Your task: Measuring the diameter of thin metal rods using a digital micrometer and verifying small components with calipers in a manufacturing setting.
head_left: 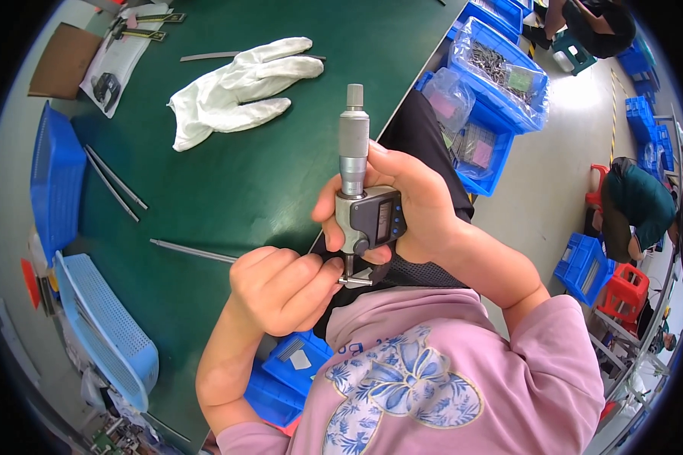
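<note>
My right hand (413, 193) is wrapped round a digital micrometer (354, 140), its grey thimble pointing up and its small screen turned to the right. My left hand (284, 292) is closed round a thin metal rod (193, 250). On the left the rod sticks out over the green table. Its other end comes out past my fingertips, at the measuring gap at the bottom of the micrometer. Whether the jaws touch the rod I cannot tell.
On the green table (228, 182) lie a white glove (239, 91) over a thin strip and two thin rods (114, 182). Blue baskets (106, 326) line the left edge, calipers (144, 34) the far left. Right stand blue bins (501, 68) of metal parts, a red stool (624, 292) and people.
</note>
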### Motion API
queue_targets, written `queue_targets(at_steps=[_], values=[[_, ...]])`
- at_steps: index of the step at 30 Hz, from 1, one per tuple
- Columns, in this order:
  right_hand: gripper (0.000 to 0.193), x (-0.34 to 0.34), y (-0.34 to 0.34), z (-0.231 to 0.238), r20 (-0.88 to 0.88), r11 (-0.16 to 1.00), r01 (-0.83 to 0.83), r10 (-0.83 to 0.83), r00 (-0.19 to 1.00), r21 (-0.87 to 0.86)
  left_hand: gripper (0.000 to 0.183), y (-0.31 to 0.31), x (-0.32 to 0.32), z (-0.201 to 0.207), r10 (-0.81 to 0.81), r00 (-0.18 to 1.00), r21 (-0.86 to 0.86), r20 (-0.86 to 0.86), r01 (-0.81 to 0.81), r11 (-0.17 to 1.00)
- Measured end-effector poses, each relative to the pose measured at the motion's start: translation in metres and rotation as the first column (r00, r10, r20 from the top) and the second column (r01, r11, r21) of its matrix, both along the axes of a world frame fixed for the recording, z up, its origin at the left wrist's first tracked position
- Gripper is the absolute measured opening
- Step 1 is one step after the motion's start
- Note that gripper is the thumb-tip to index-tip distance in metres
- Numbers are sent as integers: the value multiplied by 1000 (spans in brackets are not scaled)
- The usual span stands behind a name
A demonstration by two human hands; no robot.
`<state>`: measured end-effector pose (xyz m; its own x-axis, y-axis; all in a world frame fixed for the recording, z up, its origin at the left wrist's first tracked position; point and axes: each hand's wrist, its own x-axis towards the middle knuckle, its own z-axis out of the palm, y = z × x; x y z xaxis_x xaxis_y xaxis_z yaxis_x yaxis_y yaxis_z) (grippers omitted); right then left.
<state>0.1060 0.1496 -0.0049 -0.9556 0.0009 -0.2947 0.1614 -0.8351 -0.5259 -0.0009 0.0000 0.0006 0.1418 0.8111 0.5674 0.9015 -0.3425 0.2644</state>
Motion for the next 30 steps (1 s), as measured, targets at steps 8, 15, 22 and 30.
queue_targets(at_steps=[8, 15, 22, 30], values=[[60, 1, -2, 2, -4, 1000, 28, -28, 1000, 6, 23, 0, 0, -1, -1, 1000, 6, -2, 1, 1000], [58, 2, -1, -2, 1, 998, 18, -18, 1000, 55, 22, 1, 0, -1, -8, 1000, -5, 1, 8, 1000], [61, 0, -1, -1, 10, 995, 10, -11, 1000, 96, 24, -1, -1, 2, 30, 999, -79, 14, -29, 996], [55, -1, 4, 4, 28, 995, 31, -34, 999, 98, 27, -5, 8, 17, 381, 920, -273, 89, -346, 898]])
